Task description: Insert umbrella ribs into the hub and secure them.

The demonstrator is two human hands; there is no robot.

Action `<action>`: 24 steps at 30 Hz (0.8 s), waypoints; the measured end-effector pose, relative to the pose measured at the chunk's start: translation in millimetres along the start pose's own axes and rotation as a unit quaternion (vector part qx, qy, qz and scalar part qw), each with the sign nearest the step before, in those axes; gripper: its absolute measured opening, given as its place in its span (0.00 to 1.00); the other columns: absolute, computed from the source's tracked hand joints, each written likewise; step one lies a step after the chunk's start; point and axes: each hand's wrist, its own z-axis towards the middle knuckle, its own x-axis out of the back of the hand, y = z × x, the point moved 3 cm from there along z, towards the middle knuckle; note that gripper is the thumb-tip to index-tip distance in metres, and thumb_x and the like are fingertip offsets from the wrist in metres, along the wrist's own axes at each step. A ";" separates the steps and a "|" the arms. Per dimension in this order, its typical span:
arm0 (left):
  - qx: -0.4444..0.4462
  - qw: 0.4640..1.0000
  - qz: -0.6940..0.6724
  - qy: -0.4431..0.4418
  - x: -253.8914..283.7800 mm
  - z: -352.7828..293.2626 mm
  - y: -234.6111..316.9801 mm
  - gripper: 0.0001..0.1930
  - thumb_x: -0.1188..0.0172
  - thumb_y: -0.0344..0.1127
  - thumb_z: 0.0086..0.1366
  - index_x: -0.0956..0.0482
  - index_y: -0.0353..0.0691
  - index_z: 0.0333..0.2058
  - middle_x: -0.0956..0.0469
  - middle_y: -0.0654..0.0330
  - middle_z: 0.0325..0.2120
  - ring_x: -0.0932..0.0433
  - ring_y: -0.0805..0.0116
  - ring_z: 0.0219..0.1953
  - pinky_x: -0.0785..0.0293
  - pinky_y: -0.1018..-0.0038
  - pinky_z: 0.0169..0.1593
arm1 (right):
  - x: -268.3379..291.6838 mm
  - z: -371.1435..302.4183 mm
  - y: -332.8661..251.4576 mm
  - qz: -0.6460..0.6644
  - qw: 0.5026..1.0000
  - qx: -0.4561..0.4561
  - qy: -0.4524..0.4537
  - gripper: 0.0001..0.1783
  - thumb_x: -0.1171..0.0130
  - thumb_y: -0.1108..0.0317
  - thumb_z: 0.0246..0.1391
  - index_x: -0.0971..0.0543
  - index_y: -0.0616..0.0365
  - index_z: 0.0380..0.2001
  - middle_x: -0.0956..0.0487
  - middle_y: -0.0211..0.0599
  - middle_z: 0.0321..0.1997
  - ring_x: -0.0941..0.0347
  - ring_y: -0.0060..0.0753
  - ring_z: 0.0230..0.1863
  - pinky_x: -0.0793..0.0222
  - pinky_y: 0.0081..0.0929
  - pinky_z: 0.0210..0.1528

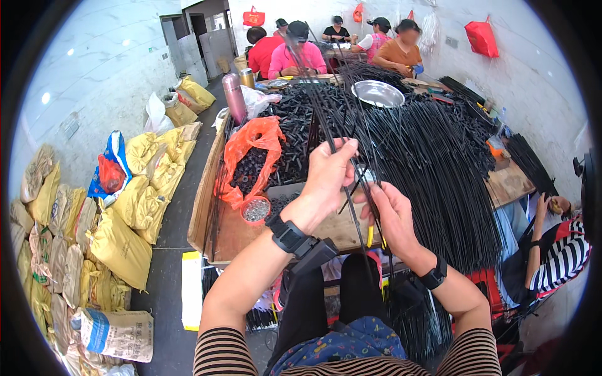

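My left hand (327, 178) is raised over the wooden table (233, 233) and grips a fan of thin black rods (326, 106) that stick up and away from me. My right hand (392, 216) sits just below and to the right, pinching the lower ends of the same rods, with a small yellow-handled tool (370, 236) under its palm. Both wrists carry black bands. A large heap of long black rods (439, 169) covers the table right of my hands. An orange plastic bag of small black parts (251, 156) lies left of my left hand.
A small round tin of metal bits (256, 210) sits by the orange bag. A metal bowl (377, 94) rests on the rod heap, a pink flask (234, 97) stands at the far left corner. Several people sit at the far end, one at my right. Yellow sacks (125, 219) line the left wall.
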 end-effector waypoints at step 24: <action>0.030 0.992 0.117 -0.026 -2.4 -12.9 -5.8 0.08 0.38 0.30 0.60 0.29 0.39 0.33 0.26 0.65 0.23 0.32 0.81 0.16 0.41 0.84 0.16 | 1.8 13.2 3.0 -0.070 0.997 0.034 0.005 0.15 0.56 0.62 0.65 0.25 0.61 0.30 0.32 0.20 0.21 0.42 0.09 0.23 0.45 0.16 0.25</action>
